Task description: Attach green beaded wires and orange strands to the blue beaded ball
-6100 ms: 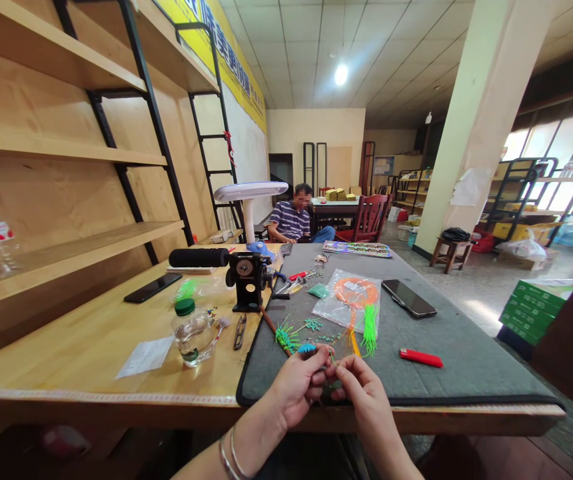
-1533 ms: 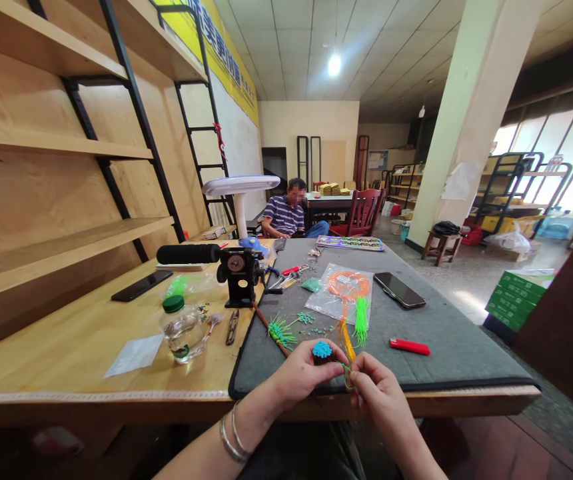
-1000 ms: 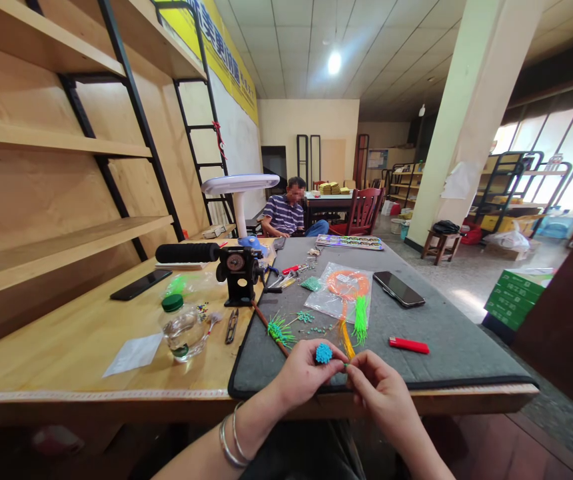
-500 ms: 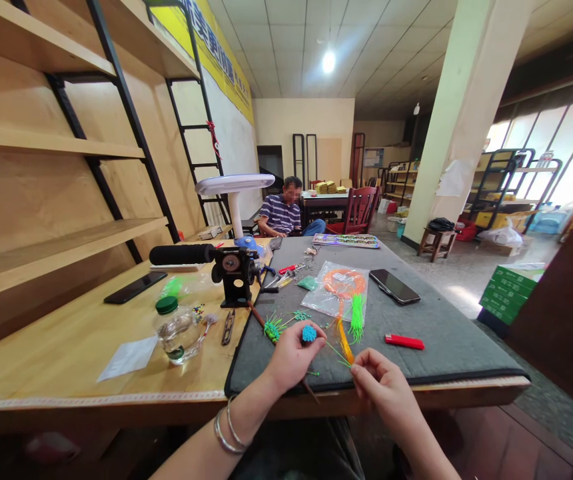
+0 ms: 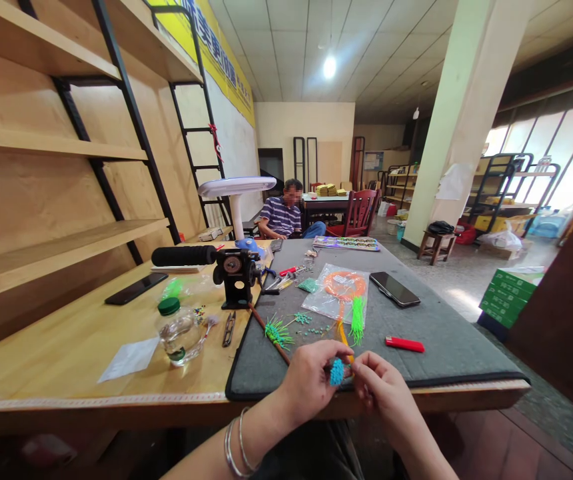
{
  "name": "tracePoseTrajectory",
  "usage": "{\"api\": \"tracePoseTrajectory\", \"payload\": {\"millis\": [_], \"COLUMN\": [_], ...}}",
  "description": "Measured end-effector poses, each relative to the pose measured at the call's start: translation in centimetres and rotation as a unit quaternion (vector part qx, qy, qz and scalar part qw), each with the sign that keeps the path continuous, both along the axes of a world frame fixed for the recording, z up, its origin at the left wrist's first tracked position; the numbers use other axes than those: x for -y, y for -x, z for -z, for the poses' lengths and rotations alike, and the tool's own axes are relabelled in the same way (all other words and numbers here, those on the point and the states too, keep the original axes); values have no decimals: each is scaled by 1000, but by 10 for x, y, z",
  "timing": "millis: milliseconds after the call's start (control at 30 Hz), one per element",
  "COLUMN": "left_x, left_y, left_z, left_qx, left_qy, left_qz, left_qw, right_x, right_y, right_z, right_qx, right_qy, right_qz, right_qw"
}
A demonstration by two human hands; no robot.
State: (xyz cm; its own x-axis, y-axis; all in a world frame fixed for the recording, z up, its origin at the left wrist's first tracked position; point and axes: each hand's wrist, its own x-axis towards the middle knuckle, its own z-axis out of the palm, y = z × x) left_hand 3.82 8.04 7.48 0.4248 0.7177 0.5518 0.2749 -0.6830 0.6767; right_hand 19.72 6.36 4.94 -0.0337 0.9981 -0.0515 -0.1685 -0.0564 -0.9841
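Near the table's front edge, my left hand (image 5: 311,375) is closed around a cluster of small blue beads (image 5: 336,372), which shows below its fingers. My right hand (image 5: 377,379) is pinched just beside it, its fingertips close to the left fingers. A thin green thread ran between the hands a moment earlier; now it is mostly hidden at the fingertips. Behind the hands lie a bunch of orange threads (image 5: 342,333) and a bundle of bright green threads (image 5: 357,319). A brown stick (image 5: 279,351) with a green thread and bead tuft (image 5: 277,331) lies to the left.
A red lighter (image 5: 404,344) and a phone (image 5: 395,289) lie on the grey mat (image 5: 436,353). Leftward stand a bottle of water (image 5: 176,337), snips (image 5: 228,329), a black hand-cranked device (image 5: 236,279) and a lamp (image 5: 236,213). Another person (image 5: 281,217) sits beyond the table.
My left hand has moved right and slightly down with the bead cluster, closing the gap to my right hand. The thread stretched between them no longer shows. My right hand has barely moved.
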Motion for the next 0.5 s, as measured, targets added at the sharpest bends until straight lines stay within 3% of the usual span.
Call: {"api": "tracePoseTrajectory", "payload": {"millis": [200, 300, 400, 500], "left_x": [-8, -13, -16, -15], "left_y": [-4, -4, -2, 0], "left_z": [6, 9, 10, 11], "left_qx": [108, 181, 192, 176], "left_qy": [137, 217, 227, 224], "left_qz": [0, 8, -6, -16], "left_qw": [985, 959, 955, 959], "right_x": [5, 6, 6, 4], "right_y": [3, 6, 8, 6], "right_z": [-2, -1, 0, 0], "right_qx": [13, 10, 12, 59], "right_qy": [-72, -55, -32, -65], "right_qz": [47, 13, -7, 31], "right_qw": [996, 998, 999, 996]}}
